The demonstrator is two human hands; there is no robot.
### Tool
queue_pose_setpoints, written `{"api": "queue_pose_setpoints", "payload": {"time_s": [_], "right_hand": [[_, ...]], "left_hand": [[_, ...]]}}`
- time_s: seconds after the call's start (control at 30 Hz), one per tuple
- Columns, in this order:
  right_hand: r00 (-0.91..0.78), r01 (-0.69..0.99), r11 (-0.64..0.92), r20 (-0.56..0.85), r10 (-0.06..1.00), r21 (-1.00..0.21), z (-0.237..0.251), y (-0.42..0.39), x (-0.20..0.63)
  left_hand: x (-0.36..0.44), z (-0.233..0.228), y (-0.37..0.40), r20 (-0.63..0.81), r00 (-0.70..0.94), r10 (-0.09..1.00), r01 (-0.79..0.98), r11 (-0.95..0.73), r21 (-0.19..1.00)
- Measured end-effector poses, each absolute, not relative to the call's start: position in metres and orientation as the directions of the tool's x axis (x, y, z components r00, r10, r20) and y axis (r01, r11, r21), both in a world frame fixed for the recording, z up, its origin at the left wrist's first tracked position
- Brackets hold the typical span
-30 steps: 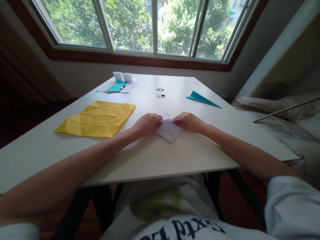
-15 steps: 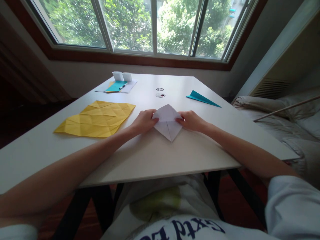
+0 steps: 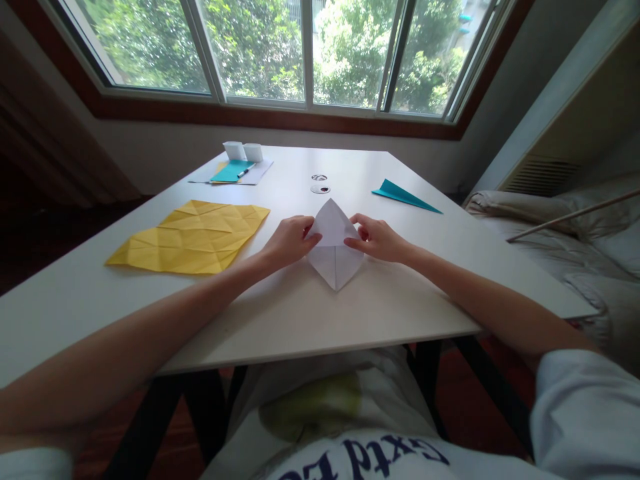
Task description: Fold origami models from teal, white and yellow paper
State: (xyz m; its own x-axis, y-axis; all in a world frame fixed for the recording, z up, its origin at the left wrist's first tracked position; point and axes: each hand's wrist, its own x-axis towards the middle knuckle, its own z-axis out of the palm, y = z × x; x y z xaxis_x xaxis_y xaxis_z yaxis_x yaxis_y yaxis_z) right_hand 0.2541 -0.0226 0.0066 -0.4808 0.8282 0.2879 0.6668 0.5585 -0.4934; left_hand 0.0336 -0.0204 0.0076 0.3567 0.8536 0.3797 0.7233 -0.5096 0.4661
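Paper (image 3: 332, 223), white and folded into a diamond, sits near the middle of the tabletop (image 3: 310, 323), between the person's two hands. One corner points toward the person and the opposite corner points away. A crease or seam runs down its near half to the near corner, and a straight fold line crosses its width. The left hand (image 3: 291, 241) pinches the left edge, thumb on the face of the sheet and the other fingers curled at the edge. The right hand (image 3: 379, 240) is at the right edge, its thumb lying on the face and its forefinger arched above; whether it grips the sheet there cannot be told.

To the left lies a yellow sheet (image 3: 193, 237), spread out and covered with creases. Over on the far right side rests a teal folded paper (image 3: 404, 196), long and pointed, its tip toward the right edge. Beyond the hands, near the middle, are two round discs (image 3: 320, 189), one behind the other. At the far left stand two small white boxes (image 3: 253, 153) side by side, and just in front of them a pen (image 3: 246, 171) lies across a teal sheet (image 3: 229, 172).
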Motion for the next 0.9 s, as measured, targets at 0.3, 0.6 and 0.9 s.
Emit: {"api": "queue_pose_setpoints", "payload": {"time_s": [0.3,0.6,0.9], "right_hand": [[-0.501,0.571,0.482,0.183,0.846,-0.664,0.007,-0.026,0.250],[-0.501,0.550,0.471,0.179,0.847,-0.690,0.006,-0.026,0.249],[-0.485,0.548,0.458,0.181,0.856,-0.700,-0.002,-0.017,0.251]], "left_hand": [[0.036,0.005,-0.023,0.353,0.344,0.870,0.712,-0.487,0.506],[0.040,0.003,-0.024,0.363,0.388,0.847,0.530,-0.527,0.664],[0.039,-0.002,-0.019,0.273,0.423,0.864,0.470,-0.466,0.750]]}}
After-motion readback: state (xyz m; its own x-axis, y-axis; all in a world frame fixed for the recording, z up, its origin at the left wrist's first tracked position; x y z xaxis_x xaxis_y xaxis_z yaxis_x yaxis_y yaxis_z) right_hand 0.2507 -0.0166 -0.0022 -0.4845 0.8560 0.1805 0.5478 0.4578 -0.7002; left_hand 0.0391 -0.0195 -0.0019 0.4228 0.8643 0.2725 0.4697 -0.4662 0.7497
